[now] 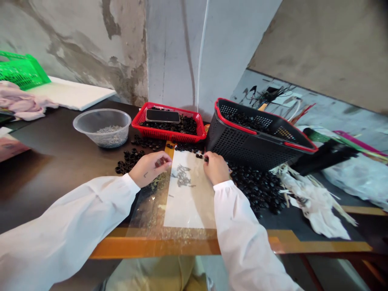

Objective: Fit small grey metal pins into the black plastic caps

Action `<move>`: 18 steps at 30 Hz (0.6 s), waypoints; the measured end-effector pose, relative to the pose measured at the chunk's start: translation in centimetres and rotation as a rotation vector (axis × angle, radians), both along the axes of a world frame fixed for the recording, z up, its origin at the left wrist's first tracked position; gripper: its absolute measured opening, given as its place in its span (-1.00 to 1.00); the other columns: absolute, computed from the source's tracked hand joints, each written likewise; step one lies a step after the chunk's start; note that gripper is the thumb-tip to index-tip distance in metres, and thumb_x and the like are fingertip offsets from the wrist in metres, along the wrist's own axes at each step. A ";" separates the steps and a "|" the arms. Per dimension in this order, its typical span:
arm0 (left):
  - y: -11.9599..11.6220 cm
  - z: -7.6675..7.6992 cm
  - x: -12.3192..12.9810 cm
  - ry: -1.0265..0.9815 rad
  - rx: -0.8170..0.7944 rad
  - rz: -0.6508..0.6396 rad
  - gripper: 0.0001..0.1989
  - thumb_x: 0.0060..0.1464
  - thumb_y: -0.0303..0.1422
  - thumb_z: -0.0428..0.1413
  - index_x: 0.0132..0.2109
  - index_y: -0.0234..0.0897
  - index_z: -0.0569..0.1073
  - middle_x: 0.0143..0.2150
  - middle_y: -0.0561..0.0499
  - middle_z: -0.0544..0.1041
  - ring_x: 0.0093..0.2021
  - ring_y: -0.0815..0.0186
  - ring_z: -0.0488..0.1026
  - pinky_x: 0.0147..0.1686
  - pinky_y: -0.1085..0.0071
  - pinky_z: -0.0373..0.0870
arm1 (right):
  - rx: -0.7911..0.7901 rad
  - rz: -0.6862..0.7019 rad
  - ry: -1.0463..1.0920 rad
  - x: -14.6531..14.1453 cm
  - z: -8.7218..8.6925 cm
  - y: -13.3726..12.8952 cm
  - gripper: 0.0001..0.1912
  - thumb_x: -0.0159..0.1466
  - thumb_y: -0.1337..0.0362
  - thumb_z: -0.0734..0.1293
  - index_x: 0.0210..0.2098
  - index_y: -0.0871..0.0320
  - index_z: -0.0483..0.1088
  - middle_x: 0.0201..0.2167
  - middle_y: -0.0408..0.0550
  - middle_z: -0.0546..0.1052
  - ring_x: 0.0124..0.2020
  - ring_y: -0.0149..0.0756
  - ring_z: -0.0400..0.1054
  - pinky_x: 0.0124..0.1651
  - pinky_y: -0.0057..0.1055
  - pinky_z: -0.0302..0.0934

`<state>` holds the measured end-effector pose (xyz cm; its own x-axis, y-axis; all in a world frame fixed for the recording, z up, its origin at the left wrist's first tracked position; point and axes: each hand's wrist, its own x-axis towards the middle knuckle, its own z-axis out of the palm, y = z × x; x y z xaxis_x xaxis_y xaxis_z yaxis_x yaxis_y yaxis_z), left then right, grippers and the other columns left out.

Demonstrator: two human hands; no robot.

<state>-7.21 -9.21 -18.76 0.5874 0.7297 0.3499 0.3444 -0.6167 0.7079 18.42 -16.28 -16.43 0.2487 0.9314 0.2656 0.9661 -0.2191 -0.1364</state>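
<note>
Pickup looks in hand: right hand (216, 166) seemingly pinches black piece (206, 159) by white sheet (188, 208), left hand (150, 166) loosely curled, can't tell if pinching; next move needs firm pinch.

A dark table (75, 159) bears a bowl (87, 130), red basket (169, 136), black pieces (263, 190).

From the rectangular white paper sheet (189, 208) before you, with slender grey slivers (183, 176) on it, your 10 o'clock has a heap of small round black pieces (129, 160) and, beyond, a round clear plastic bowl (84, 126) of grey bits (109, 135). Between 11 and 12 stands a rectangular red plastic basket (169, 135) of such pieces (a flat dark phone (163, 116) lies on top). Between 1 and 2 is a deep black plastic basket (239, 139) of more; at 3, a larger black heap (264, 190), then crumpled white material (318, 206).
</note>
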 end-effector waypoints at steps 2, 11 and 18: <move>0.0 -0.1 0.0 0.018 0.012 -0.008 -0.77 0.22 -0.19 0.10 -0.17 -0.25 0.52 -0.36 0.06 0.54 -0.43 0.38 0.44 -0.39 0.48 0.38 | 0.011 -0.042 -0.091 -0.2 0.2 -0.2 -0.70 0.21 0.47 0.30 -0.07 0.21 0.48 -0.11 0.14 0.53 -0.05 -0.06 0.37 -0.07 -0.30 0.23; 0.0 -0.1 0.0 -0.015 0.030 -0.012 -0.77 0.22 -0.19 0.11 -0.17 -0.25 0.54 -0.34 0.03 0.55 -0.40 0.37 0.46 -0.38 0.47 0.41 | 0.060 0.079 0.023 0.2 -0.8 1.3 -0.74 0.33 0.26 0.31 -0.04 0.13 0.54 -0.10 0.05 0.57 -0.04 -0.11 0.34 0.03 -0.28 0.23; 0.0 0.2 0.2 -0.145 0.018 -0.025 -0.71 0.21 -0.13 0.14 -0.12 -0.25 0.57 -0.23 -0.02 0.62 -0.33 0.34 0.52 -0.31 0.47 0.47 | 0.249 0.282 0.858 -1.8 -0.7 0.9 -0.76 0.23 0.30 0.38 -0.10 0.13 0.53 -0.15 -0.01 0.63 -0.13 -0.23 0.50 0.03 -0.28 0.33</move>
